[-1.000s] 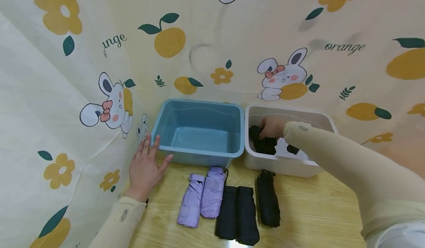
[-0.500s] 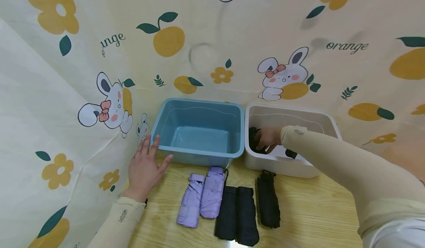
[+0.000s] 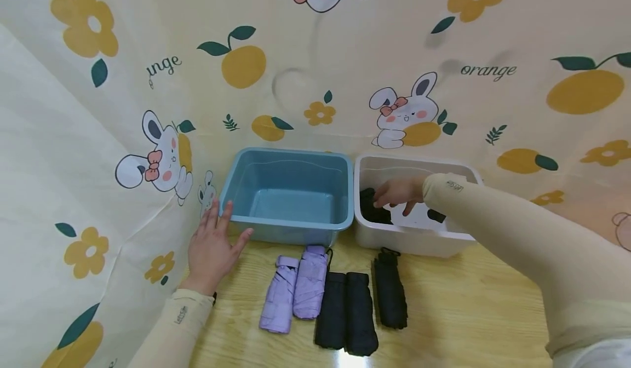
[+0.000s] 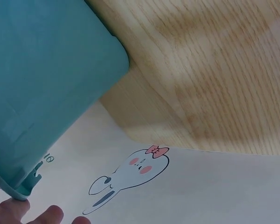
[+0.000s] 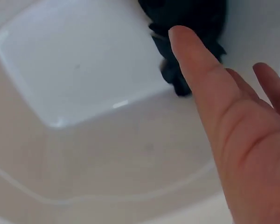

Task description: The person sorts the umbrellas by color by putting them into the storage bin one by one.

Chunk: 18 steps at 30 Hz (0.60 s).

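Observation:
Inside the white bin [image 3: 414,240], my right hand [image 3: 400,191] is over a black folded umbrella [image 3: 373,208] that lies against the bin's left side. Its fingers are extended and do not wrap around the umbrella; whether they still touch it I cannot tell. The right wrist view shows the straightened thumb in front of the black fabric [image 5: 191,18]. My left hand [image 3: 211,250] rests with spread fingers at the front left corner of the blue bin [image 3: 286,232]. In the left wrist view, its fingertips [image 4: 51,215] show by the rim.
Two purple folded umbrellas [image 3: 279,297] lie on the wooden table [image 3: 458,302] before the bins. Beside them are two black umbrellas [image 3: 331,313] and another black umbrella [image 3: 390,291]. A small dark thing [image 3: 436,216] shows in the white bin beneath the right sleeve. Patterned cloth hangs behind.
My right hand gripped the black umbrella in the white bin a second ago; its fingers have now straightened, leaving the umbrella at the left side. My left hand stays put. The head view shifted slightly.

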Each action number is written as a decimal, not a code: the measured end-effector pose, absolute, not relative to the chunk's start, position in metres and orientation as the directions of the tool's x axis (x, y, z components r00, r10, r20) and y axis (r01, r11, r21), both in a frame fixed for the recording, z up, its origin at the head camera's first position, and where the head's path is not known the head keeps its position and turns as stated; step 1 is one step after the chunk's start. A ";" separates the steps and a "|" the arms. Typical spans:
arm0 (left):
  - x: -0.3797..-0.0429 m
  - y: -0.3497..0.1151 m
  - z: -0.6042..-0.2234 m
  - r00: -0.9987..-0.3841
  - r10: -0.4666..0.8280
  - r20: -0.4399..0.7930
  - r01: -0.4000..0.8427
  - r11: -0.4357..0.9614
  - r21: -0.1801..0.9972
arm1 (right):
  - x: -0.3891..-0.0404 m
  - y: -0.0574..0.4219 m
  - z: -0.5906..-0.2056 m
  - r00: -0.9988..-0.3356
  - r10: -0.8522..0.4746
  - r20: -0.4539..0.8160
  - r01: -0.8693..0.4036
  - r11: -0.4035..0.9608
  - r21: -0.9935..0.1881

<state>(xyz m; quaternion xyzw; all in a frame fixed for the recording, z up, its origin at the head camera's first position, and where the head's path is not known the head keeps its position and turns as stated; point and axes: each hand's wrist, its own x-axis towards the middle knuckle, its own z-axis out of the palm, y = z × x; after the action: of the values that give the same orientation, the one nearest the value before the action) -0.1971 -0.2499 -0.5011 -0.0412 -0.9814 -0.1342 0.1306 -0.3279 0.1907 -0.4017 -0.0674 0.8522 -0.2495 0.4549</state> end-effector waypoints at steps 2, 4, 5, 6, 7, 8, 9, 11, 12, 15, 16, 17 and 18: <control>-0.196 -0.249 -0.500 -0.962 0.048 0.268 0.118 0.960 0.253 | -0.318 0.194 -0.386 -0.599 -0.344 -0.723 0.080 0.873 -0.482; -0.195 -0.249 -0.500 -0.962 0.050 0.267 0.121 0.958 0.258 | -0.305 0.196 -0.369 -0.619 -0.346 -0.705 0.059 0.874 -0.482; -0.195 -0.249 -0.500 -0.962 0.050 0.267 0.123 0.958 0.260 | -0.298 0.198 -0.361 -0.625 -0.354 -0.696 0.047 0.873 -0.486; -0.195 -0.249 -0.500 -0.963 0.053 0.266 0.125 0.957 0.262 | -0.290 0.200 -0.353 -0.633 -0.360 -0.685 0.035 0.871 -0.490; -0.195 -0.248 -0.500 -0.964 0.055 0.262 0.126 0.957 0.263 | -0.282 0.202 -0.346 -0.640 -0.368 -0.675 0.020 0.870 -0.493; -0.195 -0.248 -0.501 -0.965 0.057 0.257 0.127 0.956 0.264 | -0.273 0.204 -0.339 -0.644 -0.377 -0.665 0.012 0.865 -0.502; -0.196 -0.248 -0.501 -0.967 0.058 0.250 0.126 0.956 0.266 | -0.264 0.207 -0.334 -0.654 -0.383 -0.652 0.002 0.862 -0.508; -0.195 -0.248 -0.502 -0.969 0.059 0.238 0.125 0.955 0.270 | -0.245 0.212 -0.327 -0.676 -0.395 -0.623 -0.021 0.855 -0.519; -0.195 -0.248 -0.502 -0.971 0.061 0.233 0.124 0.955 0.271 | -0.235 0.214 -0.325 -0.686 -0.400 -0.607 -0.030 0.850 -0.526; -0.194 -0.249 -0.501 -0.971 0.062 0.231 0.126 0.954 0.272 | -0.203 0.222 -0.322 -0.708 -0.417 -0.570 -0.058 0.839 -0.541; -0.194 -0.249 -0.501 -0.971 0.063 0.231 0.127 0.954 0.273 | -0.193 0.225 -0.324 -0.712 -0.427 -0.557 -0.071 0.833 -0.549; -0.194 -0.248 -0.501 -0.971 0.063 0.232 0.128 0.953 0.275 | -0.184 0.228 -0.325 -0.713 -0.435 -0.549 -0.077 0.828 -0.556; -0.194 -0.248 -0.501 -0.971 0.064 0.231 0.128 0.953 0.274 | -0.174 0.230 -0.327 -0.715 -0.439 -0.544 -0.080 0.825 -0.560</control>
<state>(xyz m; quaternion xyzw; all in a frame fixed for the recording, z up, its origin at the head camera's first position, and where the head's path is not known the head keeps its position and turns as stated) -0.1936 -0.2477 -0.5005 -0.0487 -0.9821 -0.1448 0.1103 -0.1743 0.2300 -0.3270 -0.1460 0.8895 -0.2575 0.3481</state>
